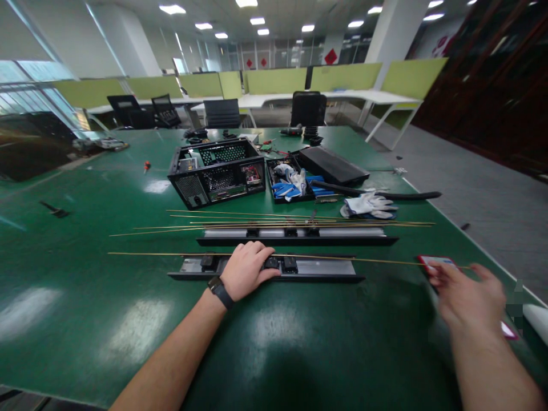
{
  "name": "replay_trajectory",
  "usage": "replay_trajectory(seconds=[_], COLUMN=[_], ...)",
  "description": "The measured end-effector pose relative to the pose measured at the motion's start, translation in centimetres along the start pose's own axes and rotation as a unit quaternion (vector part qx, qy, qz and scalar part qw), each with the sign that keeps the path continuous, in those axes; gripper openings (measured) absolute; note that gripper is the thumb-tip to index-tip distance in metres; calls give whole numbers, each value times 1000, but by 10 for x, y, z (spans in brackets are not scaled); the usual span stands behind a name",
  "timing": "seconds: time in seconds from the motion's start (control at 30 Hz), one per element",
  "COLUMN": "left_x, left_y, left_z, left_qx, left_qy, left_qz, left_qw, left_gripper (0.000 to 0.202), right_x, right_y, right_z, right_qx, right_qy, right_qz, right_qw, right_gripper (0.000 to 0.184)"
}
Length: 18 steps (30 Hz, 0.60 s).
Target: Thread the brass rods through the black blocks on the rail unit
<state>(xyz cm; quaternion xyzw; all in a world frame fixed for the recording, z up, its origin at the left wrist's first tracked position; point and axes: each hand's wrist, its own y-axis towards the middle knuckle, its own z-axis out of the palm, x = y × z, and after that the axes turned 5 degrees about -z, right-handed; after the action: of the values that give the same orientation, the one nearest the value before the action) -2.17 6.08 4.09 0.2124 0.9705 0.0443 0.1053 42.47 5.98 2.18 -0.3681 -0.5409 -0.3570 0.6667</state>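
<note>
Head view shows me the left hand (pixel 246 267) clasped over the near rail (pixel 319 266) at six o'clock, probably steadying it, with a thin rod (pixel 377 261) running along it toward four o'clock, where I cannot tell whether the blurred right hand (pixel 468 291) grips.

Two rails (pixel 325 266), one computer case (pixel 218 180)

Near rail (pixel 308 278): under left hand (pixel 245 271)
Far rail (pixel 297 241): behind near rail
Computer case (pixel 216 178): behind far rail, left of tray (pixel 295 199)
</note>
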Motion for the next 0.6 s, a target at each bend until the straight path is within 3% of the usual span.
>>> replay_trajectory(seconds=[0.37,0.6], left_x=[-6,-20], left_y=[1,7], left_z=[0,-8], left_qx=[-11,-12], left_qy=[-10,13], left_qz=[-23,-1], left_qw=[1000,1000], left_gripper=[36,48], right_x=[-2,-8], right_y=[1,3], right_z=[1,0], right_qx=[-3,10], right_qy=[2,-1], right_qz=[-9,-21], right_qw=[1000,1000], right_gripper=[103,99])
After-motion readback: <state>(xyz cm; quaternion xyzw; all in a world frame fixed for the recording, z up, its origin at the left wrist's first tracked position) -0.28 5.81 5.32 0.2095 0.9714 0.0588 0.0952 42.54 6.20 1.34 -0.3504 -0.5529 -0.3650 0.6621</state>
